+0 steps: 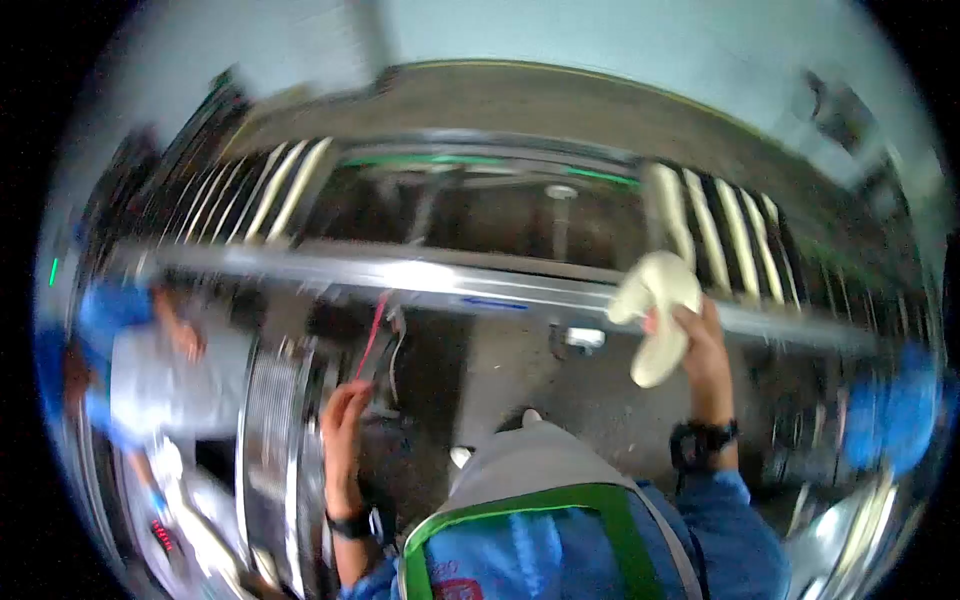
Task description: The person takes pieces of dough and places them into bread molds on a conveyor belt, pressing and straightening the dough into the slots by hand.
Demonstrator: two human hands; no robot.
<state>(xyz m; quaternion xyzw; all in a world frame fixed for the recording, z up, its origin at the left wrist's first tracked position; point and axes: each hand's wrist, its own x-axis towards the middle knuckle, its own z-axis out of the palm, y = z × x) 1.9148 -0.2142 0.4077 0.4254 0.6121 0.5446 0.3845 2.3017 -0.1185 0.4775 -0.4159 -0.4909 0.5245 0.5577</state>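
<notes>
My right hand (705, 345) is closed around a pale, soft dough strip (662, 285), which is bent over and hangs down at both sides in front of the conveyor's near rail. My left hand (345, 412) is lower and to the left, its fingers curled together. A thin red cord (373, 335) runs down from the rail to those fingertips; blur hides whether they grip it. Beyond the right hand, several long dough strips (705, 225) lie side by side on the conveyor.
More dough strips (290, 190) lie on the conveyor's left part. The metal rail (420, 275) crosses in front of me. At left, a co-worker in blue (120, 320) stands by a ribbed metal unit (272, 420). Another blue-clothed person (890, 410) is at far right. A small white box (584, 338) sits under the rail.
</notes>
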